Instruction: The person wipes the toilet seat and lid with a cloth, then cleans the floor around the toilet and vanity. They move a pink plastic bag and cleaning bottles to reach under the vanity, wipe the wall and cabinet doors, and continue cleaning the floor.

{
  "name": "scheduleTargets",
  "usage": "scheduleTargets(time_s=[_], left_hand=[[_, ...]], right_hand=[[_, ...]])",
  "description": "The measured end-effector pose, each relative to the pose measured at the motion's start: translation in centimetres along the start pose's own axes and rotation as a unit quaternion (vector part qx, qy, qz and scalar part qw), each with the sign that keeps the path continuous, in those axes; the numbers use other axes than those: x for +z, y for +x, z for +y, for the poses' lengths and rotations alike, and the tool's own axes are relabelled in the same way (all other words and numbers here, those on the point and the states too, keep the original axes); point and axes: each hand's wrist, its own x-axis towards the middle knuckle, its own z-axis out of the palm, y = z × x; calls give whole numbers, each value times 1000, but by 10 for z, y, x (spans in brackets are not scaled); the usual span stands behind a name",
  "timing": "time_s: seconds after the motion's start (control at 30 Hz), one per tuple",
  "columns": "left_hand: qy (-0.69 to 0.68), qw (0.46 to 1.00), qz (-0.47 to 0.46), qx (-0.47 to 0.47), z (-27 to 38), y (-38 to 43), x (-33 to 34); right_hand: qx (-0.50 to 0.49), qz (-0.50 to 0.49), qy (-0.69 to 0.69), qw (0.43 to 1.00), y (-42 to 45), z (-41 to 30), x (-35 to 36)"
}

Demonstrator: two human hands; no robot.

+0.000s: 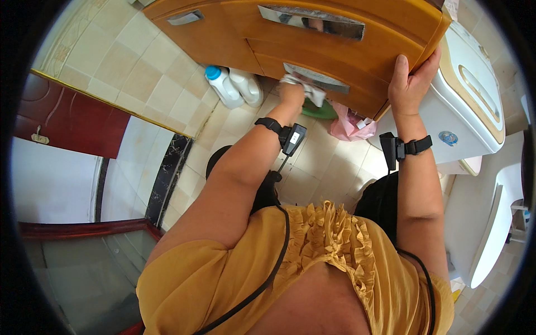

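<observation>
My left hand (pixel 292 95) grips a crumpled whitish cloth (pixel 312 91) low against the front of an orange-brown wooden cabinet (pixel 310 54). The cloth lies by the lower metal drawer handle (pixel 318 77) and hides part of it. My right hand (pixel 412 86) rests on the cabinet's right edge, thumb on the front and fingers around the side. Above the cloth, a wider shiny handle (pixel 312 23) is set in the upper drawer. A smaller handle (pixel 185 17) sits on the door at the left.
Two white plastic jugs (pixel 228 88), one blue-capped, stand on the tiled floor (pixel 318 167) at the left. A green basin (pixel 316 109) and a pink plastic bag (pixel 349 123) sit under the cabinet. A white lidded appliance (pixel 465 96) flanks it, with a toilet (pixel 481 209) nearer me.
</observation>
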Motion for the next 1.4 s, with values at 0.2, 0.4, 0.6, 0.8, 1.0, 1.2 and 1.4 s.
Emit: scheduleTargets(time_s=[0.2,0.4,0.6,0.8,1.0,1.2,1.4], left_hand=[[-175,932,-287,-132,-4,-37,30],[-187,982,-7,-36,16,13,-41],[164,906,142,364,44,15,-33],[395,724,49,564,47,-35,1],[364,689,-182,599,51,-68,21],[446,811,-335,176,-40,-75,10],[-100,983,-100,-116,-62,18,-25]], right_hand=[[-1,-26,-2,1000,1,-1,-3],[-20,-15,-47,999,2,-3,-4],[2,-16,-24,1000,2,-2,-2],[-26,17,-42,999,-1,6,-2],[-16,17,-39,999,0,1,0],[-6,-11,-79,997,-3,-3,-9],[-25,4,-64,998,-10,10,-4]])
